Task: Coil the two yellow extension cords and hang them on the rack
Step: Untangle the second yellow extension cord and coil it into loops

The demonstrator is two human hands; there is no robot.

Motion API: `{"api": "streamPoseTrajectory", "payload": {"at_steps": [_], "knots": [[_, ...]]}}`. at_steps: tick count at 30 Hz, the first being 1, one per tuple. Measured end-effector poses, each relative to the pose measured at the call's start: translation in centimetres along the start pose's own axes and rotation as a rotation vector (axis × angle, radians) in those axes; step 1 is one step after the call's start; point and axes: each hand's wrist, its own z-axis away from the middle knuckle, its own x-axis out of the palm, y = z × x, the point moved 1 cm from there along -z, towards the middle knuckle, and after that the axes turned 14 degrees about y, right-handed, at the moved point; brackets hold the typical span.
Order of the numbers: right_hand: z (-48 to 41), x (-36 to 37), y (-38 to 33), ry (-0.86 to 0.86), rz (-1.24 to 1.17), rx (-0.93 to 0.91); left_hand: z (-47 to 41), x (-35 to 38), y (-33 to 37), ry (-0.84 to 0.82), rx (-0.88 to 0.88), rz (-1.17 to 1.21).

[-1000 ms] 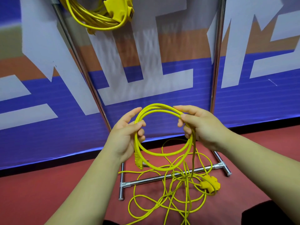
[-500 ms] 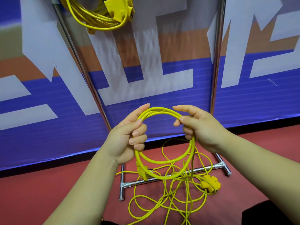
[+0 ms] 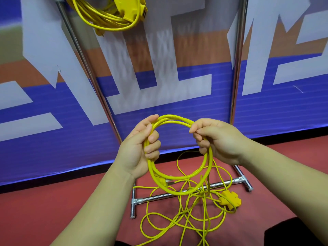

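I hold a few loops of a yellow extension cord (image 3: 179, 191) in front of me. My left hand (image 3: 140, 148) grips the left side of the loops, its fingers curled round them. My right hand (image 3: 218, 141) grips the right side near the top. The rest of this cord lies tangled on the red floor below, with its yellow socket block (image 3: 230, 199) at the right. A second yellow cord (image 3: 106, 16), coiled, hangs at the top of the metal rack (image 3: 237, 68) with its socket block (image 3: 130, 8) beside it.
The rack's base bar (image 3: 186, 192) and feet lie on the red floor (image 3: 44, 210) under the loose cord. A blue, white and orange banner wall (image 3: 177, 96) stands right behind the rack. Something dark (image 3: 291, 231) sits at the lower right corner.
My left hand has closed its fingers round the loops. My right hand has curled tighter on the cord and brought another turn in; the coil hangs lower.
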Motion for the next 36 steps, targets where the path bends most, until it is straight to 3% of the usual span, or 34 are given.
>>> {"api": "streamPoseTrajectory", "payload": {"at_steps": [5,13,17,21,25,32,36], "knots": [[-0.8,0.0,0.2,0.216,-0.166,-0.045,0.0,-0.4,-1.1,-0.096,0.041,-0.151],[-1.2,-0.4,-0.5,0.359,-0.306,-0.051,-0.4,-0.7,-2.0,0.056,0.130,-0.383],[-0.8,-0.3,-0.4,0.318,-0.160,-0.102,-1.0,-0.1,-1.8,0.179,0.245,-0.376],[0.1,0.2,-0.2,0.164,0.017,-0.125,-1.0,0.9,-1.0,0.268,0.228,-0.113],[1.0,0.7,-0.3,0.020,0.102,-0.102,-0.6,0.8,-0.2,0.271,0.196,-0.039],[0.8,-0.2,-0.6,0.200,0.323,-0.345,0.1,0.8,-0.3,0.155,0.089,-0.222],[0.4,0.0,-0.2,0.206,0.458,-0.452,0.1,0.9,-0.6,0.167,0.081,-0.312]]}}
